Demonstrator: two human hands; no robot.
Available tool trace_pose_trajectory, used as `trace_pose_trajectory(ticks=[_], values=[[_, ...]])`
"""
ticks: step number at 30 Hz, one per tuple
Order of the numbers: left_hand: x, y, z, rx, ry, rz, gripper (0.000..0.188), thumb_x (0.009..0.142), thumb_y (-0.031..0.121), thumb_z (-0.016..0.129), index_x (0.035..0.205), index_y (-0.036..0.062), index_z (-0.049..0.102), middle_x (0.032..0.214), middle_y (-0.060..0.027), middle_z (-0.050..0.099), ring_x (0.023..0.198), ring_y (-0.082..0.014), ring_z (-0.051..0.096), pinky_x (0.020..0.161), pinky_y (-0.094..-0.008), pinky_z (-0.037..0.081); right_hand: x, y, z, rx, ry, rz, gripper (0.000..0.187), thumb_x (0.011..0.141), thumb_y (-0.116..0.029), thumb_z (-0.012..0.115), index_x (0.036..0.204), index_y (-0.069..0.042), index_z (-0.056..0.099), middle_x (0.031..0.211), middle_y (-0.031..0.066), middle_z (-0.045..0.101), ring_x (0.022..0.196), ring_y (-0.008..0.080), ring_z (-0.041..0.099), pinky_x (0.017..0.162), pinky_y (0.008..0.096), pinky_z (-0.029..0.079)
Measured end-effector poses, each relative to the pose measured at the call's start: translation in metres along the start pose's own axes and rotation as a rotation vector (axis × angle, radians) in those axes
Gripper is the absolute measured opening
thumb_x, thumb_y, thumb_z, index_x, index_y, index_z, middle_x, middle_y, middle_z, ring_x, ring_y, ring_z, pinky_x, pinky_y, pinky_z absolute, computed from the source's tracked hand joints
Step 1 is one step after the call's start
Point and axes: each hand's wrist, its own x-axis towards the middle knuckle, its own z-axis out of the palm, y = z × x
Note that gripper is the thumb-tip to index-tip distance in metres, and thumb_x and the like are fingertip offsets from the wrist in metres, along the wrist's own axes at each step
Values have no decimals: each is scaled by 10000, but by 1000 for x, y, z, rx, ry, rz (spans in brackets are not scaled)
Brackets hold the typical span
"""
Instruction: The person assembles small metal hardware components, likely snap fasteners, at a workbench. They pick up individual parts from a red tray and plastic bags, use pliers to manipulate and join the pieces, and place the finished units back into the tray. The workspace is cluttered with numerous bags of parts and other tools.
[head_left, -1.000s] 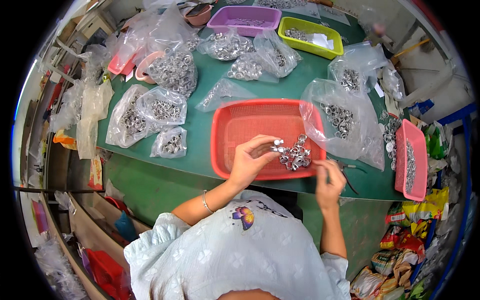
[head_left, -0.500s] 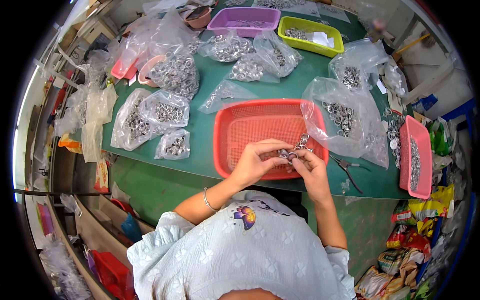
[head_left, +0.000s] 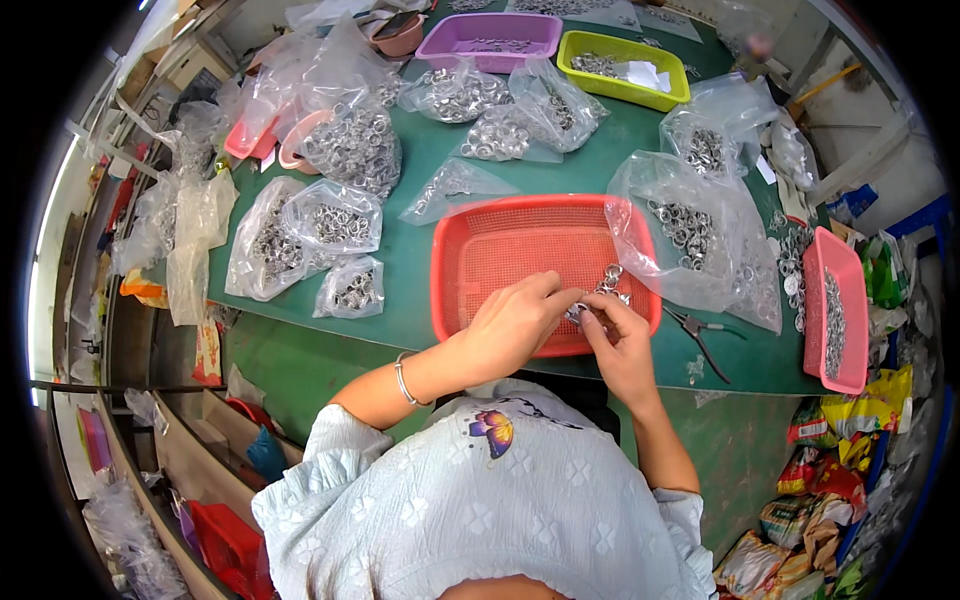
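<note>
Ring [head_left: 575, 314] pinched in right hand [head_left: 624, 348]; left hand [head_left: 520, 325] fingertips hidden, can't tell. Pliers [head_left: 696, 330] near worktop [head_left: 768, 368] front edge, might get knocked off by stray forearm.

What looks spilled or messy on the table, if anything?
Metal pieces beside the pink basket, at the right end of the table, look loose. That seems odd because many others are in bags or baskets. I can't tell whether they spilled.

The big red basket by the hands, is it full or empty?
Mostly empty: much of the red basket shows bare mesh, with some silvery metal pieces toward its right, near the right hand. The hands hide part.
</note>
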Motion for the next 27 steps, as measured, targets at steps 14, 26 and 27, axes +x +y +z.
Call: trace_pose_trajectory(ticks=[14, 26, 27], values=[[10, -11, 6, -11, -77, -2, 108, 729, 29, 576, 819, -28, 557, 706, -171, 576, 652, -384, 564, 564, -435, 455, 3, 0, 2, 160, 11, 174, 129, 860, -2, 504, 959, 42, 574, 746, 0, 562, 608, 40, 473, 538, 191, 385], [6, -17, -4, 45, -241, 73, 141, 703, 75, 640, 757, -30, 562, 741, -166, 583, 671, -353, 562, 579, -398, 452, 3, 12, 0, -23, -22, 71, 119, 850, -29, 538, 936, 30, 596, 757, 26, 576, 617, 58, 484, 550, 209, 402], [8, -14, -7, 112, -276, 103, 148, 701, 87, 644, 730, -27, 554, 736, -166, 582, 667, -355, 564, 573, -399, 452, 4, 10, 0, -75, -37, 42, 115, 843, -24, 541, 927, 33, 595, 756, 42, 572, 615, 73, 490, 551, 217, 403]])
